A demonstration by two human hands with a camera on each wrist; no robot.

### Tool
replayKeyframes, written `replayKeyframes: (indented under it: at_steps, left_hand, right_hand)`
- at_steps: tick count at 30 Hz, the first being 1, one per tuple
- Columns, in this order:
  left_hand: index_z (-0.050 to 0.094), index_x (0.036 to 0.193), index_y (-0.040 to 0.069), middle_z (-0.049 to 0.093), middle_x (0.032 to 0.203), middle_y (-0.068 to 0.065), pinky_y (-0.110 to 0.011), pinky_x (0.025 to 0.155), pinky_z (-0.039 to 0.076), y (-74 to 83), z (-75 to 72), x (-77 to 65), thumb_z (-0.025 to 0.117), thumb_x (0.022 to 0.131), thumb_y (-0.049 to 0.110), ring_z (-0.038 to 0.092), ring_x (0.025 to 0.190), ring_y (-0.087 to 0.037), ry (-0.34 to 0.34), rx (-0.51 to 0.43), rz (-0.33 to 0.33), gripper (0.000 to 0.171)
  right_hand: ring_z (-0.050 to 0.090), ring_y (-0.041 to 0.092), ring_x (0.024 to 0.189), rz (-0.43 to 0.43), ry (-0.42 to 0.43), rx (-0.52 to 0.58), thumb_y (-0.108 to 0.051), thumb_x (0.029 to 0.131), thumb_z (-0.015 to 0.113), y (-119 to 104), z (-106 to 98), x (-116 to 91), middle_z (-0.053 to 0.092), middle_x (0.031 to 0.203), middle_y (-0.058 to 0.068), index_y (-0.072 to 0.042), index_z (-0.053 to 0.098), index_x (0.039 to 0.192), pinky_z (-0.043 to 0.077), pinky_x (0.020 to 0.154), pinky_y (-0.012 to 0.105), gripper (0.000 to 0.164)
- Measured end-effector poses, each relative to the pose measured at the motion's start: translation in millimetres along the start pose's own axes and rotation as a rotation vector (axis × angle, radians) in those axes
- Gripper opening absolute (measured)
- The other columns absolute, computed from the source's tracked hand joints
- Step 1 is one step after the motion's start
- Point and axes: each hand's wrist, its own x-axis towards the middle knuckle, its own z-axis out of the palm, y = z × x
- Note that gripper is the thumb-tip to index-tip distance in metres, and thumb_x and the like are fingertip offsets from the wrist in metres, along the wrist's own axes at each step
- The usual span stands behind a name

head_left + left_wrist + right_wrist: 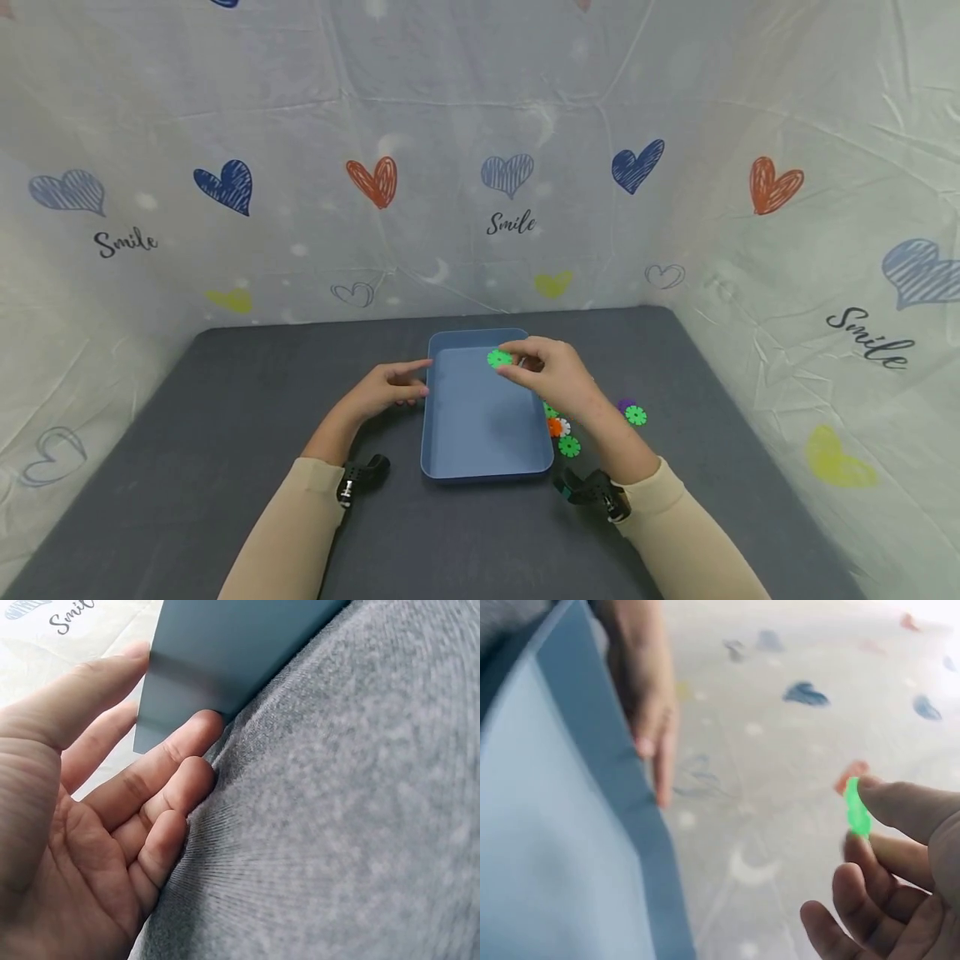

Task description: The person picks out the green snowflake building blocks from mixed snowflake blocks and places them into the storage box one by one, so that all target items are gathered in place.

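A blue rectangular tray [487, 417] lies on the dark cloth-covered table. My left hand [388, 388] is at its left side, fingers extended with the tips touching the outer wall; in the left wrist view the left hand [112, 802] rests on the grey cloth against that wall. Above the tray's far right part, my right hand [551, 371] pinches a green notched disc [498, 359] between thumb and fingers. The right wrist view has this green disc [857, 808] edge-on, held up away from the tray wall.
Beside the tray's right edge lie several small notched discs: a green one [569, 447], an orange one [554, 427] and a white one [565, 427]. Farther right, another green disc [635, 415] overlaps a purple one [625, 405]. A heart-printed curtain [442, 250] hangs behind the table.
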Motion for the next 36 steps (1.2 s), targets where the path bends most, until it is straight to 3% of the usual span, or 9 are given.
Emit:
replayKeyframes:
  at_steps: [6,13,16,23,28,32,36]
  left_hand:
    - [0.049,0.152,0.004,0.075,0.1,-0.007,-0.04,0.074,0.049,1.7,1.1,1.2,0.073,0.098,0.011,0.065,0.083,-0.027,0.003,0.0,-0.013,0.06]
    - [0.049,0.15,-0.003,0.074,0.099,-0.009,-0.043,0.077,0.05,30.5,1.7,-11.8,0.072,0.098,0.01,0.065,0.086,-0.034,-0.015,0.007,0.0,0.059]
    - [0.049,0.149,-0.004,0.074,0.099,-0.01,-0.043,0.076,0.05,33.7,1.5,-13.8,0.072,0.098,0.01,0.065,0.085,-0.035,-0.014,0.005,0.009,0.058]
    - [0.052,0.151,0.006,0.075,0.101,-0.008,-0.038,0.074,0.05,-0.2,-0.5,-0.3,0.075,0.097,0.021,0.067,0.082,-0.024,0.009,0.037,0.027,0.06]
    - [0.053,0.15,0.007,0.075,0.1,-0.008,-0.037,0.073,0.05,0.9,-0.3,-0.4,0.075,0.097,0.02,0.066,0.082,-0.024,0.013,0.033,0.027,0.059]
    - [0.053,0.151,0.007,0.075,0.1,-0.007,-0.036,0.073,0.049,0.7,0.5,-0.5,0.075,0.097,0.02,0.065,0.082,-0.023,0.013,0.028,0.017,0.059]
    - [0.053,0.151,0.007,0.075,0.1,-0.009,-0.036,0.072,0.049,-0.8,1.4,-0.2,0.075,0.097,0.018,0.065,0.082,-0.025,0.012,0.02,0.015,0.059]
  right_hand:
    - [0.06,0.012,0.076,-0.083,-0.029,-0.009,-0.022,0.092,0.08,-2,30,0,0.06,0.092,-0.005,-0.011,0.076,0.121,0.052,0.069,0.031,0.03]
    - [0.056,0.008,0.073,-0.138,-0.134,-0.112,-0.023,0.095,0.077,-5,63,-5,0.059,0.092,-0.008,-0.011,0.076,0.121,0.049,0.064,0.027,0.028]
    - [0.053,0.006,0.071,-0.17,-0.185,-0.184,-0.025,0.095,0.077,-4,76,-9,0.06,0.094,-0.007,-0.012,0.076,0.121,0.047,0.062,0.025,0.029]
    - [0.051,0.004,0.072,-0.177,-0.347,-0.332,-0.029,0.094,0.079,5,99,-12,0.064,0.092,-0.005,-0.012,0.078,0.117,0.045,0.064,0.022,0.028]
    - [0.052,0.003,0.076,-0.12,-0.49,-0.309,-0.024,0.092,0.081,13,106,-12,0.059,0.084,-0.011,-0.012,0.08,0.113,0.045,0.068,0.022,0.025]
    - [0.054,0.004,0.076,-0.072,-0.53,-0.241,-0.019,0.09,0.082,15,107,-13,0.059,0.08,-0.013,-0.012,0.08,0.113,0.046,0.069,0.023,0.024]
    - [0.054,0.003,0.077,-0.09,-0.555,-0.222,-0.019,0.092,0.08,15,105,-14,0.06,0.081,-0.014,-0.012,0.079,0.116,0.047,0.071,0.022,0.025]
